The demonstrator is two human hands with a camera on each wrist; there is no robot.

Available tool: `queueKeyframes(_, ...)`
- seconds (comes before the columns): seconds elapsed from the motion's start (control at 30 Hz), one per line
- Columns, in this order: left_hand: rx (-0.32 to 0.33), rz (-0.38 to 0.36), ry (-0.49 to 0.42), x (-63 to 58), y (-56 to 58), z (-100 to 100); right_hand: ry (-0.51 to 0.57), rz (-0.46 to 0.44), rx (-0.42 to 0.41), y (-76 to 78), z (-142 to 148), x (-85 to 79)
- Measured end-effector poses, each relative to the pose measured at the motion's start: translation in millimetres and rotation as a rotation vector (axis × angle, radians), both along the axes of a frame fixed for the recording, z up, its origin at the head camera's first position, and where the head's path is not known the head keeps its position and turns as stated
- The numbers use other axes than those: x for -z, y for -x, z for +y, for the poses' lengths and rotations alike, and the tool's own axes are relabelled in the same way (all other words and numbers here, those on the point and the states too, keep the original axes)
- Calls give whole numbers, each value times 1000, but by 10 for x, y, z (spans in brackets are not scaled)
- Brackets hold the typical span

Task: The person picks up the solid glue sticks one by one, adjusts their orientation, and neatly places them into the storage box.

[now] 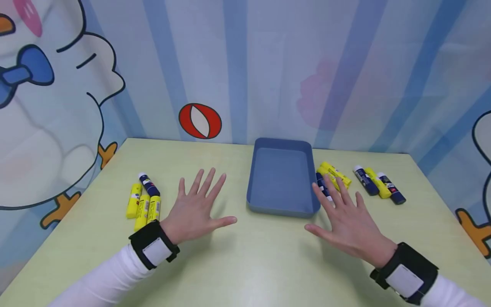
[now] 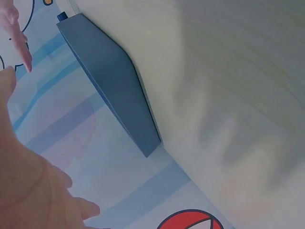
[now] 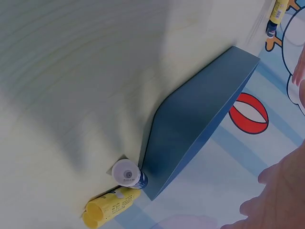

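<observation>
Both hands hover over the table with fingers spread and nothing held. The left hand [image 1: 193,213] is between a group of glue sticks and a blue tray [image 1: 284,179]; its palm side also shows in the left wrist view. Left of it lie yellow glue sticks [image 1: 142,211] and a dark blue glue stick [image 1: 149,184]. The right hand [image 1: 350,224] is right of the tray's near corner. Its fingers partly hide a dark blue glue stick [image 1: 321,183] beside the tray, near yellow glue sticks [image 3: 112,207]. Farther right lie two dark blue glue sticks [image 1: 365,180] with a yellow one [image 1: 377,182] between them.
The pale table [image 1: 261,260] meets a striped blue backdrop [image 1: 268,76] printed with cartoon figures and a red and white ball [image 1: 200,121]. Each wrist wears a black strap [image 1: 154,244] over a white sleeve.
</observation>
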State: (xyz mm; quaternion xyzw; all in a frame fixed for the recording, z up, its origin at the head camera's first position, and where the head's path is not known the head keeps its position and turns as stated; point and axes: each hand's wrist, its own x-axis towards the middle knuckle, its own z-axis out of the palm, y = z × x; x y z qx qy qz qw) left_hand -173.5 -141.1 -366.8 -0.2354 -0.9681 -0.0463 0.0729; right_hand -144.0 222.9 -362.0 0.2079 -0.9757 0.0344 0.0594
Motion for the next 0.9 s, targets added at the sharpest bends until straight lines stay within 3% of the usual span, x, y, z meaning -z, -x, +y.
queueKeyframes(0.3, 22, 10, 8, 35, 33, 33, 0, 7, -10, 41, -20, 15)
queueKeyframes(0.5, 73, 62, 35, 100, 74, 79, 5, -7, -50, 79, -57, 48)
queueKeyframes(0.73, 213, 104, 86, 97, 301, 186, -20, -47, -131, 260, -54, 31)
queueKeyframes(0.9, 311, 69, 132, 68, 469, 283, -91, -32, -211, 401, -26, 45)
